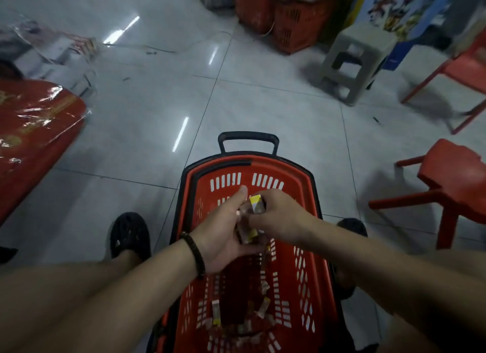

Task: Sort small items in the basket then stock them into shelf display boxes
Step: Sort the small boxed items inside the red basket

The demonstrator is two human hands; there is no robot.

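Both left hand [223, 237] and right hand [280, 216] are gripping seemingly light, slippery yellow-ended clear packets [256, 205] by their sides, at red plastic basket's [302, 273] twelve o'clock.

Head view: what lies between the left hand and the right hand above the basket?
A small bunch of yellow-ended packets, held in the left hand and pinched by the right hand, above the red basket. The head view shows this.

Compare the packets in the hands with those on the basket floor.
The held packets are bunched in one stack; the loose packets lie scattered. The held packets sit over the basket, gripped by the left hand and right hand; the loose packets rest on its bottom, untouched. Both look small, clear-wrapped with yellow ends.
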